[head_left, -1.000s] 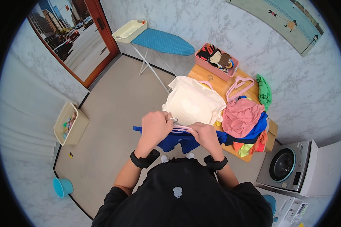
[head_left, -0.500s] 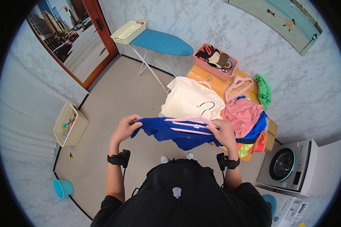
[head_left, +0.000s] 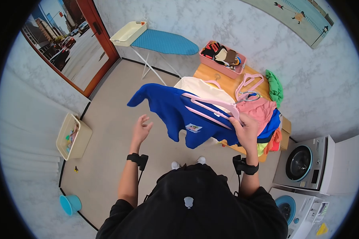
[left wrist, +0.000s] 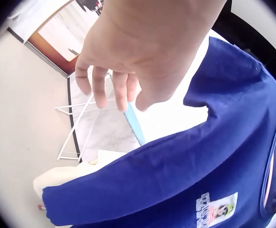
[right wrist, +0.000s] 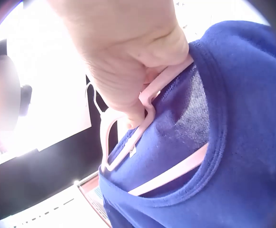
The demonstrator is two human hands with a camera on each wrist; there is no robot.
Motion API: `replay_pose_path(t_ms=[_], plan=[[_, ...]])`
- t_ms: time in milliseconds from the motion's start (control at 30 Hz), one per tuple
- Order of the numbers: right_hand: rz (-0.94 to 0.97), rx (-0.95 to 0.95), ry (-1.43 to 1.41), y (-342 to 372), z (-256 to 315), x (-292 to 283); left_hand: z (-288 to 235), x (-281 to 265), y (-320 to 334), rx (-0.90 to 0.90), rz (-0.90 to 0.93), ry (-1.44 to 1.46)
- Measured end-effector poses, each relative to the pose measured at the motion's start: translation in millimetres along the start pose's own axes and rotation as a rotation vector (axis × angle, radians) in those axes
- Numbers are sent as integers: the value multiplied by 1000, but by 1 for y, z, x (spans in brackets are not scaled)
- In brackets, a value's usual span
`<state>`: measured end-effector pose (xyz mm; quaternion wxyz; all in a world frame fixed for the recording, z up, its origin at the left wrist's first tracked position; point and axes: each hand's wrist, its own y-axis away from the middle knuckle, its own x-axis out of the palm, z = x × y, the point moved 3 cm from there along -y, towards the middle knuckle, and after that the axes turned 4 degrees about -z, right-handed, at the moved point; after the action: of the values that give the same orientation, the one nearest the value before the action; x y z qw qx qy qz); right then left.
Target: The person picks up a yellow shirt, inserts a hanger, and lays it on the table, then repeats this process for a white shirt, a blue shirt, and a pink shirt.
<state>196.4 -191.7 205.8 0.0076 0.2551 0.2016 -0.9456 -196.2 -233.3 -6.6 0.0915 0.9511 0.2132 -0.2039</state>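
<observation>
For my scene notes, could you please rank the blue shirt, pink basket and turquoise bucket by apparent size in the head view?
1. Blue shirt
2. Pink basket
3. Turquoise bucket
Order is as pictured, not true size.

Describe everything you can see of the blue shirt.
The blue shirt looks like knit cloth, with a round collar, a small tag inside and a print on the front. It hangs tilted on a pink hanger, held in the air, one sleeve sticking out. The right hand grips the hanger beside the collar; the left hand touches neither.
</observation>
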Motion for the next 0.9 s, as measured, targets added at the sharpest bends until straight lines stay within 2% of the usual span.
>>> replay_pose_path(t_ms=[67,133,167,233,333,367,400,467,600,633,667,700,767,867,900], plan=[[-14,-36,-16,3,4,8,3,24,5,51,44,-17],[87,-77,-58,5,12,16,-6,45,6,449,-49,11],[88,-90,-90,6,16,20,-6,49,1,449,-43,13],[90,-100,-92,6,31,20,-2,64,-7,250,264,151],[75,-88,-89,6,24,18,-2,61,-11,195,207,174],[60,-67,-86,6,19,15,-4,57,-5,271,144,107],[59,-68,-83,7,18,12,8,55,-4,273,146,110],[1,46,-18,5,11,3,47,46,-6,20,182,64],[-97,132,28,15,-31,-9,76,9,21,-9,225,-55],[-133,125,40,18,-38,-11,91,2,27,-89,257,-65],[-132,126,39,19,-45,-14,104,-1,33,-170,290,-75],[-126,153,67,21,-53,-18,104,-5,40,-171,291,-76],[-93,190,120,22,-67,-23,103,-14,55,-264,354,-258],[-63,201,83,22,-72,-19,132,-12,61,-233,286,-303],[-69,207,84,24,-72,-19,137,-11,61,-310,330,-292]])
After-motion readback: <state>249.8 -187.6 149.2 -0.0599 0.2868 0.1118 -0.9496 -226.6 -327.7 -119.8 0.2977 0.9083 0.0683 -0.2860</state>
